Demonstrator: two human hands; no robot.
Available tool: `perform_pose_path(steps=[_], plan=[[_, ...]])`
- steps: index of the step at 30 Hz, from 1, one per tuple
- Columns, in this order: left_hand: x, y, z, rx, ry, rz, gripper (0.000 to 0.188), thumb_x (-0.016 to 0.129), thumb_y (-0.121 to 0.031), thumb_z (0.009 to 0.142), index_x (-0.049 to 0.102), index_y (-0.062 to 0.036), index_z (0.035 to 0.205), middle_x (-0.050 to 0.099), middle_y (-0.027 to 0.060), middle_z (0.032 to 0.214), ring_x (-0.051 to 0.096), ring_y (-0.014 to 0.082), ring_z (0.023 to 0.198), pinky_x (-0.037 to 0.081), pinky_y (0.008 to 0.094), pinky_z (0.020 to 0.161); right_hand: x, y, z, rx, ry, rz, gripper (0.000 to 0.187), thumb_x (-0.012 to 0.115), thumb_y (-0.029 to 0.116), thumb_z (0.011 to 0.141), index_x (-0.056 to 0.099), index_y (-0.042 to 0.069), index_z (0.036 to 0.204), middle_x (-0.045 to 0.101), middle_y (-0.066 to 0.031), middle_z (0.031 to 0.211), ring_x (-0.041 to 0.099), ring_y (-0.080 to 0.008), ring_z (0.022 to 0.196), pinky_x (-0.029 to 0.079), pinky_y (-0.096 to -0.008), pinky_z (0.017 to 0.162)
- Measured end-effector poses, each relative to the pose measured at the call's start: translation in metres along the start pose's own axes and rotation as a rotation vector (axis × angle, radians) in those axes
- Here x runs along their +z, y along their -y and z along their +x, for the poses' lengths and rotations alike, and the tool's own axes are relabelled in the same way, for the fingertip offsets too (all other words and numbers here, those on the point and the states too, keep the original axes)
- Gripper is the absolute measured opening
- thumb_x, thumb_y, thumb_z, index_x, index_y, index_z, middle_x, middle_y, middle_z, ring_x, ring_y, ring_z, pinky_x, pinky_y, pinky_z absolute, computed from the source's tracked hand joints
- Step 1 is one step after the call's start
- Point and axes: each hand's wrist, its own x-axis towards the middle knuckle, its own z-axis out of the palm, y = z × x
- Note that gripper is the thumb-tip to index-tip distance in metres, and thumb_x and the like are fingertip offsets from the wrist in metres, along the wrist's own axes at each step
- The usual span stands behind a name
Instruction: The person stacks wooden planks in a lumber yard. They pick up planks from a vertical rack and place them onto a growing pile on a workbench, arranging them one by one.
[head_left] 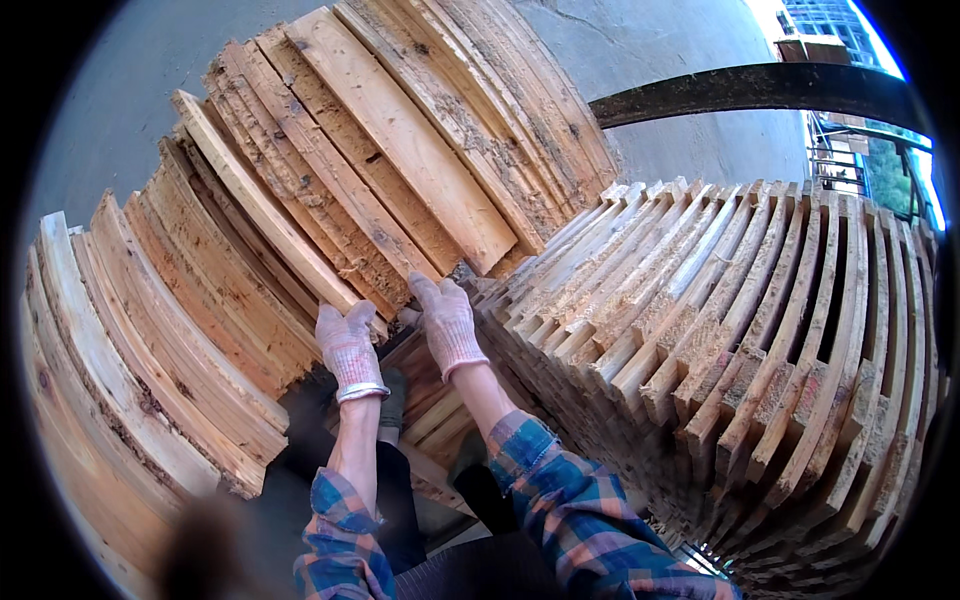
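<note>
Wooden boards (400, 130) are ranged in front of the person and to the left, in a broad, curving row, its near ends reached by both hands. Behind them a plain grey surface (640, 40) is seen, crossed at the upper right by a dark bar (740, 92); beyond it, a bright outdoor area with greenery (885, 175) is glimpsed. On the right, a tall stack (720, 300) of thinner slats is piled with ragged ends. Between the two, wooden planks (440, 425) are seen low down, near the person's feet.

Two gloved hands are counted, along with two plaid sleeves, one bar and one slat stack; the boards and slats are overlapped too closely to be counted surely. The left hand (350, 352) is partly curled at the lower end of a narrow pale board (265, 208); the right hand (448, 325) is bent beside neighbouring board ends. Whether anything is gripped by either cannot be told.
</note>
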Motion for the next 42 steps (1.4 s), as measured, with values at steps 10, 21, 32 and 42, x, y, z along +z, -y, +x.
perform_pose_path(steps=[10, 21, 32, 42], plan=[[-0.024, -0.046, 0.012, -0.083, 0.038, -0.111, 0.029, 0.068, -0.023, 0.084, 0.058, 0.0002, 0.098, 0.059, 0.003, 0.078, 0.053, 0.0118, 0.06, 0.044, 0.0248, 0.052, 0.007, 0.087, -0.043, -0.347, 0.322, -1.179, 0.054, 0.055, 0.045, 0.089, 0.056, -0.004, 0.113, 0.06, -0.0257, 0.106, 0.059, -0.0351, 0.105, 0.047, -0.0401, 0.089], [0.019, -0.033, 0.03, -0.242, -0.021, 0.016, 0.037, 0.07, -0.021, 0.082, 0.06, 0.0059, 0.105, 0.067, 0.0113, 0.087, 0.062, 0.0179, 0.067, 0.05, 0.0315, 0.057, 0.048, 0.053, 0.019, -1.096, -0.264, -1.459, 0.066, 0.064, 0.03, 0.081, 0.039, 0.004, 0.136, 0.05, -0.0223, 0.121, 0.048, -0.0377, 0.114, 0.041, -0.0478, 0.093], [0.003, -0.045, 0.026, -0.228, 0.057, 0.356, 0.074, 0.076, -0.053, 0.071, 0.058, 0.0095, 0.106, 0.066, 0.0282, 0.091, 0.066, 0.0379, 0.086, 0.051, 0.0423, 0.073, -0.005, 0.03, -0.022, -0.593, 0.044, -0.2, 0.042, 0.064, 0.007, 0.087, 0.056, -0.002, 0.127, 0.064, -0.0133, 0.111, 0.061, -0.0173, 0.093, 0.052, -0.0296, 0.079], [0.0, -0.023, 0.037, -0.223, 0.081, 0.311, 0.067, 0.078, -0.042, 0.071, 0.057, 0.0024, 0.116, 0.067, 0.0256, 0.098, 0.065, 0.0393, 0.092, 0.052, 0.0423, 0.078, 0.027, 0.057, 0.0, -0.961, -0.182, -1.149, 0.064, 0.069, 0.026, 0.079, 0.046, 0.003, 0.135, 0.055, -0.0213, 0.123, 0.055, -0.0342, 0.106, 0.045, -0.043, 0.09]])
